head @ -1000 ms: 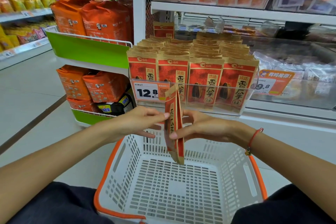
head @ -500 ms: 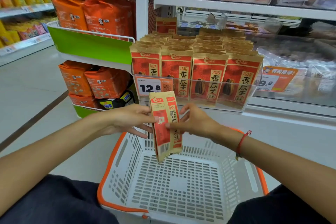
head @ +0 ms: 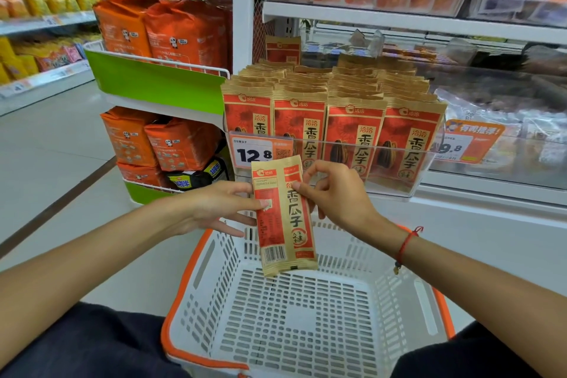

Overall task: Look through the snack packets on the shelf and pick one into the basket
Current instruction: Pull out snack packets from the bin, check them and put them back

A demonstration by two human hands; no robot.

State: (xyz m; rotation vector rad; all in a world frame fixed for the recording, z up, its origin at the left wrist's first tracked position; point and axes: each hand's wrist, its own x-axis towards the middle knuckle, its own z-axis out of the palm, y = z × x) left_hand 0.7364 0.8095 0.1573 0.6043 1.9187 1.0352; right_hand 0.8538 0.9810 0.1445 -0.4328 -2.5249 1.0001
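Now that the packet (head: 283, 218) has turned from edge-on to face the camera, barcode panel showing, both grips pinch it: left hand (head: 214, 209) at its left edge, right hand (head: 334, 193) near the top. It hangs above the basket's (head: 196, 258) far rim, apparently under inspection, not yet dropped in.

Red-and-tan snack packet (head: 283, 215) upright, barcode side showing, above white orange-rimmed basket (head: 196, 301), matching packets (head: 331, 120) standing in rows in clear shelf bin (head: 399, 181) behind
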